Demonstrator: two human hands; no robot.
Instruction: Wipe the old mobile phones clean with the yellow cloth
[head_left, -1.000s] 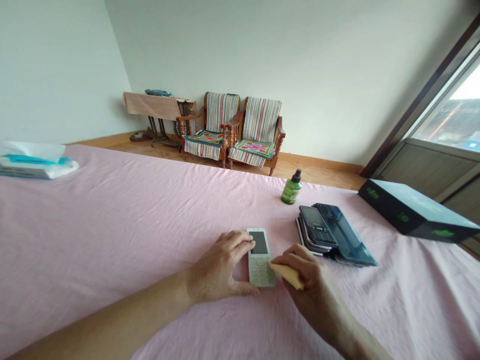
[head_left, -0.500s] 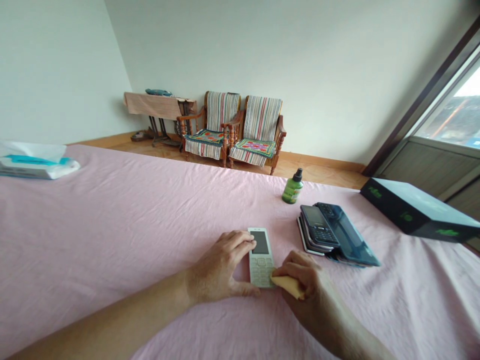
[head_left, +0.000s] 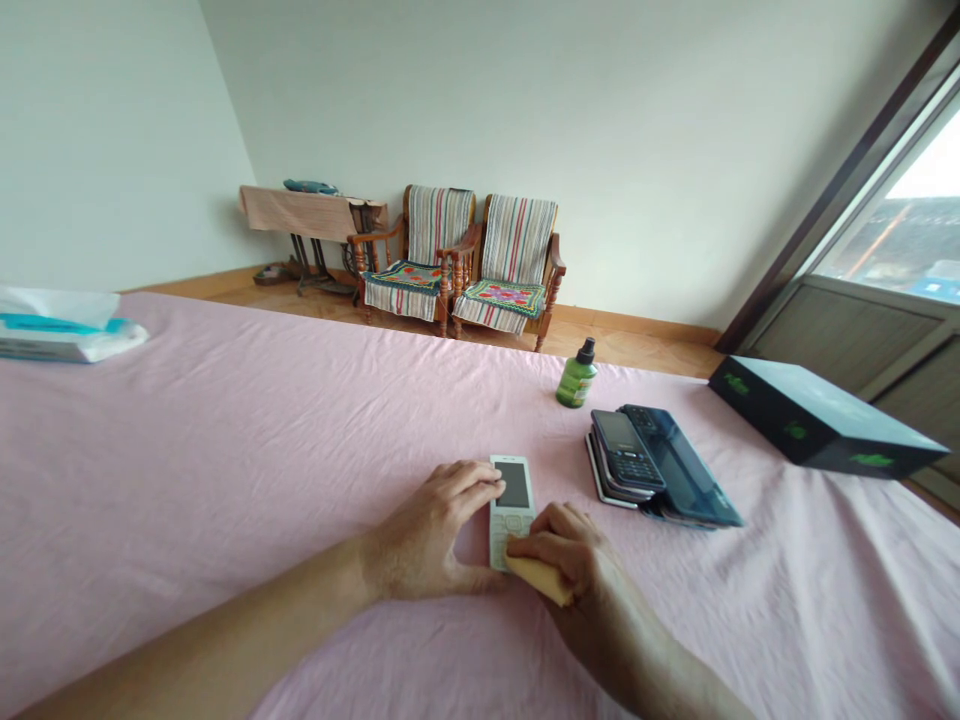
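A white keypad phone [head_left: 513, 488] lies face up on the pink cloth [head_left: 300, 430], its dark screen away from me. My left hand [head_left: 442, 530] is at the phone's left side, fingertips on the edge by the screen and thumb near the bottom corner. Between the fingers and thumb of my right hand [head_left: 574, 560] is a folded yellow cloth [head_left: 541, 577], which covers part of the lower right keypad. To the right, a dark keypad phone [head_left: 626, 450] tops a stack, beside a dark blue glossy phone-like item [head_left: 682, 465].
A green bottle [head_left: 577, 378] with a black cap stands behind the phones. A black box [head_left: 817, 415] sits at the right, a tissue pack [head_left: 67, 335] at the far left. Two wooden chairs [head_left: 506, 250] and a draped small table [head_left: 300, 212] are by the wall.
My right hand has moved left with the yellow cloth, from the phone's right edge onto its lower keys. My left hand keeps its place at the phone. The whole view has shifted slightly.
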